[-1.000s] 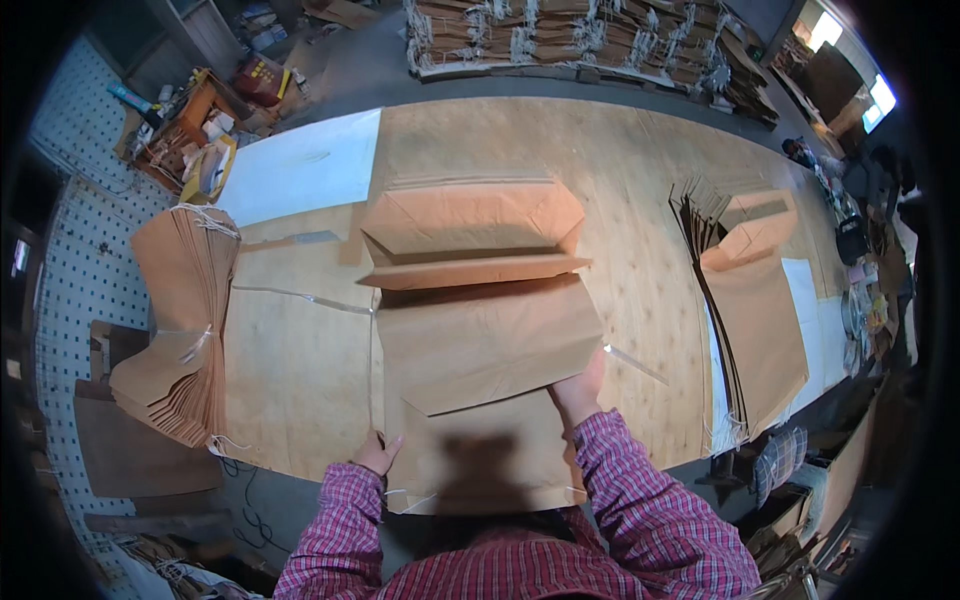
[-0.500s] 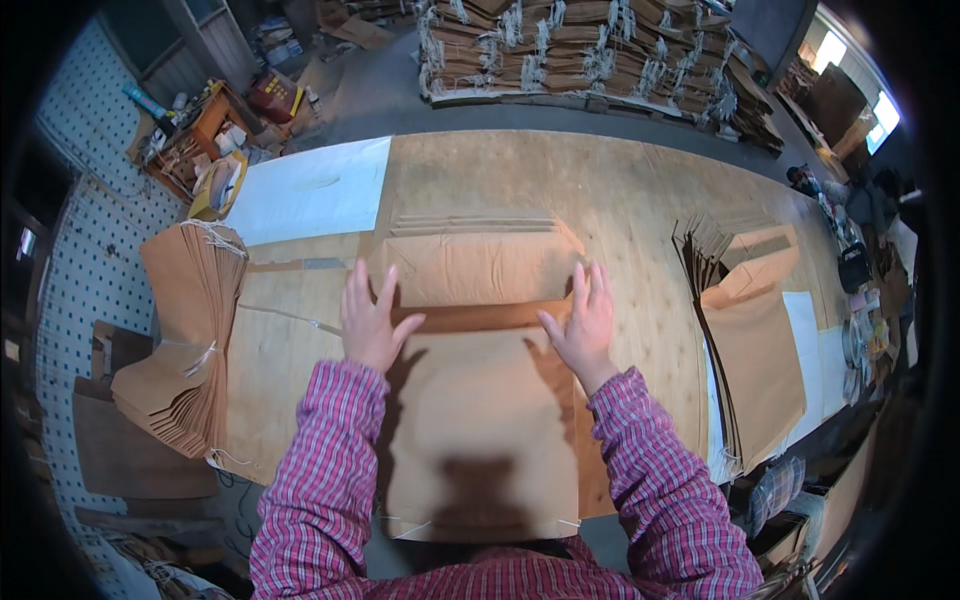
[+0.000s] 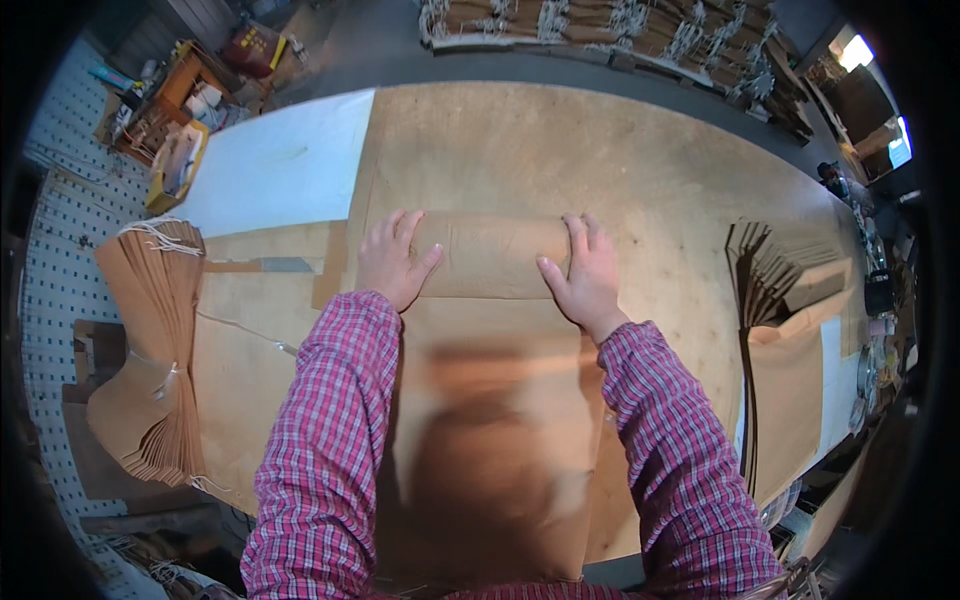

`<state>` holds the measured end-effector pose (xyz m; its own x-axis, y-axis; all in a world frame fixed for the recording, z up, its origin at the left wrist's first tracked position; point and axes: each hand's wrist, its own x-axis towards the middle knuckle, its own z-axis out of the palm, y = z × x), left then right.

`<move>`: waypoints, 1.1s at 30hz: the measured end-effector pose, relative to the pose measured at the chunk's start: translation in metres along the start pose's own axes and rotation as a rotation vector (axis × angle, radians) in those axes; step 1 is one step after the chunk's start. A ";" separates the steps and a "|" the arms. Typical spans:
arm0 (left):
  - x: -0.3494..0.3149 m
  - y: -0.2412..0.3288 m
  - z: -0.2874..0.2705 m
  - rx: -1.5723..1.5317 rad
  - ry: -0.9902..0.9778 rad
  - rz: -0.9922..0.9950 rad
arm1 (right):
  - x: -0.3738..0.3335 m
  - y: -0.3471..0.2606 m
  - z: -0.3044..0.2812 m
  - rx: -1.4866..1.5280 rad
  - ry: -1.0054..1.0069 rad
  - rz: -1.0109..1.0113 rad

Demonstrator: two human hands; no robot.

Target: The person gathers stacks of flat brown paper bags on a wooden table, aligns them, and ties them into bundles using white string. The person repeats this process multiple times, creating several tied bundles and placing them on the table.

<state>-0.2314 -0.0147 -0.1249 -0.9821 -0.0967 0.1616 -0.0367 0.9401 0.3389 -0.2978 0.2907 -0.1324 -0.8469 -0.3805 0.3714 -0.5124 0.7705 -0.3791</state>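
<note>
A brown paper bag (image 3: 490, 420) lies flat on the wooden table (image 3: 600, 160) in front of me, its far end folded into a rounded flap (image 3: 490, 255). My left hand (image 3: 393, 260) presses down on the left end of that flap, fingers spread. My right hand (image 3: 585, 275) presses on the right end of it, thumb pointing inward. Both forearms wear red plaid sleeves. Neither hand holds anything.
A stack of brown bags with string handles (image 3: 150, 340) hangs over the table's left edge. More folded bags (image 3: 790, 320) are fanned out at the right. A white sheet (image 3: 285, 160) lies at the far left. Bundled bags (image 3: 620, 25) line the far side. Cluttered shelves (image 3: 180, 90) stand far left.
Both hands went from the bag's near edge up to its far end. The upper section, open a second ago, is now folded down under my palms.
</note>
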 end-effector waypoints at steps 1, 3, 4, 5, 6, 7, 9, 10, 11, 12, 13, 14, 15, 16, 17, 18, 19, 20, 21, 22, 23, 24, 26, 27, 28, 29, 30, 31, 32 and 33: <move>-0.001 -0.009 0.012 -0.040 0.006 -0.003 | -0.002 0.004 0.009 0.026 0.009 0.001; -0.002 -0.017 0.030 -0.092 0.039 0.007 | -0.005 0.008 0.021 0.043 0.023 -0.001; -0.002 -0.017 0.033 -0.092 0.066 0.024 | -0.006 0.007 0.023 0.044 0.036 -0.003; -0.001 -0.015 0.032 -0.100 0.141 0.055 | -0.005 0.006 0.022 0.036 0.056 -0.023; -0.002 -0.010 0.029 -0.053 0.098 0.049 | -0.006 0.004 0.019 0.025 0.035 0.005; -0.001 -0.005 0.024 -0.016 0.101 0.062 | -0.005 0.001 0.015 0.003 0.022 0.018; 0.000 0.000 0.010 0.012 0.074 0.067 | -0.005 -0.004 0.006 -0.036 0.022 0.018; -0.002 0.000 0.004 0.006 0.023 0.062 | -0.006 -0.004 0.003 -0.048 0.023 0.019; -0.004 -0.003 0.001 0.001 -0.038 0.058 | -0.008 -0.004 0.001 -0.060 -0.032 0.077; -0.008 -0.008 0.000 0.014 -0.029 0.071 | -0.011 -0.001 0.003 -0.045 0.025 0.038; -0.013 -0.015 0.002 0.027 -0.024 0.071 | -0.016 0.003 0.005 -0.028 0.020 0.041; -0.018 -0.022 0.008 0.068 -0.084 0.011 | -0.020 0.007 0.011 -0.011 -0.019 0.094; -0.025 -0.028 0.017 0.009 0.017 0.081 | -0.026 0.012 0.018 0.020 0.031 0.033; -0.028 -0.035 0.026 -0.024 0.059 0.095 | -0.030 0.018 0.025 0.046 0.054 0.020; -0.031 -0.040 0.034 -0.061 0.101 0.109 | -0.034 0.023 0.032 0.066 0.076 0.009; -0.032 -0.043 0.042 -0.078 0.118 0.120 | -0.036 0.027 0.037 0.068 0.090 -0.003; -0.032 -0.044 0.046 -0.091 0.134 0.138 | -0.037 0.029 0.041 0.071 0.109 -0.009; -0.030 -0.043 0.049 -0.109 0.182 0.164 | -0.035 0.029 0.042 0.068 0.141 -0.026; -0.029 -0.040 0.048 -0.076 0.130 0.113 | -0.034 0.027 0.040 0.055 0.120 -0.011; -0.029 -0.035 0.044 -0.038 0.102 0.069 | -0.031 0.023 0.036 0.047 0.109 0.000; -0.032 -0.031 0.038 0.001 0.118 0.054 | -0.031 0.018 0.029 0.045 0.113 0.015; -0.042 -0.026 0.030 0.023 0.068 -0.053 | -0.035 0.012 0.019 0.022 0.106 0.029; -0.076 -0.016 0.016 0.046 0.055 -0.165 | -0.056 -0.003 -0.003 -0.001 0.083 0.101; -0.106 -0.014 0.009 -0.024 -0.005 -0.190 | -0.080 -0.009 -0.015 0.153 0.057 0.160; -0.146 -0.014 0.002 -0.106 -0.027 -0.175 | -0.116 -0.014 -0.029 0.323 0.015 0.203; -0.189 -0.012 -0.002 -0.393 0.021 -0.267 | -0.160 -0.019 -0.043 0.440 -0.056 0.268; -0.234 -0.015 -0.010 -0.616 -0.143 -0.564 | -0.206 -0.022 -0.057 0.560 -0.141 0.340; -0.281 -0.017 -0.018 -0.527 -0.259 -0.542 | -0.252 -0.023 -0.072 0.636 -0.268 0.319; -0.326 -0.016 -0.022 -0.445 -0.347 -0.701 | -0.295 -0.033 -0.075 0.782 -0.358 0.576; -0.364 -0.017 -0.027 -0.529 -0.403 -0.777 | -0.333 -0.042 -0.080 0.829 -0.361 0.751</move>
<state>0.1316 -0.0043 -0.1644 -0.7143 -0.4092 -0.5677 -0.6994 0.3902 0.5988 0.0173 0.4259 -0.1728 -0.8985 -0.1980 -0.3918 0.3101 0.3454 -0.8857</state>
